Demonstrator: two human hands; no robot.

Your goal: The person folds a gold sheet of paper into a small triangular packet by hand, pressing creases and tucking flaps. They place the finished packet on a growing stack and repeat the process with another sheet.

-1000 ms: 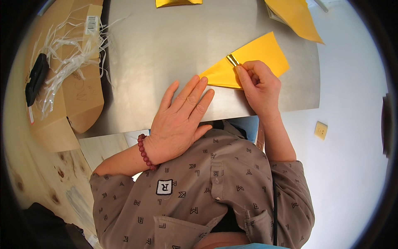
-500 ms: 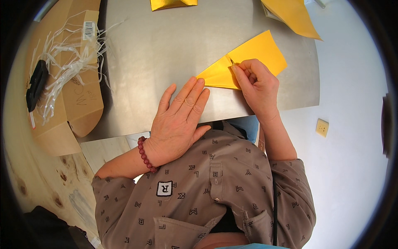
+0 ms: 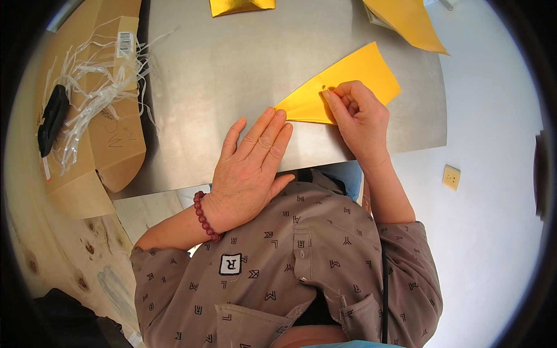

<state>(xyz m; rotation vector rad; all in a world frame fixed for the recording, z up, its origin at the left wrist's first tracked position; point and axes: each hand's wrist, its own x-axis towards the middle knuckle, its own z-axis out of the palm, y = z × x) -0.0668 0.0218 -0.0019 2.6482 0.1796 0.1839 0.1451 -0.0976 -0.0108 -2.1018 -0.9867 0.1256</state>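
Note:
A folded piece of gold paper (image 3: pixel 362 72) lies on the metal table, narrowing to a point at its left end. My left hand (image 3: pixel 249 156) is flat with fingers stretched out, its fingertips resting on that narrow end. Over the middle of the paper, my right hand (image 3: pixel 358 113) is closed in a pinch, thumb against forefinger. Small dark marks show on the gold surface beside the fingertips. Whatever is between the thumb and finger is too small to make out.
Brown cardboard (image 3: pixel 119 148) at the left carries a tangle of white plastic strips (image 3: pixel 96 95) and a black-handled tool (image 3: pixel 53 119). More gold paper (image 3: pixel 409 26) lies at the far right, and a shiny gold piece (image 3: pixel 242 6) at the far edge of the metal table (image 3: pixel 203 69).
The right fingertips have shifted very slightly; the thin dark line beside them now appears as small dark marks. My left hand stays in place.

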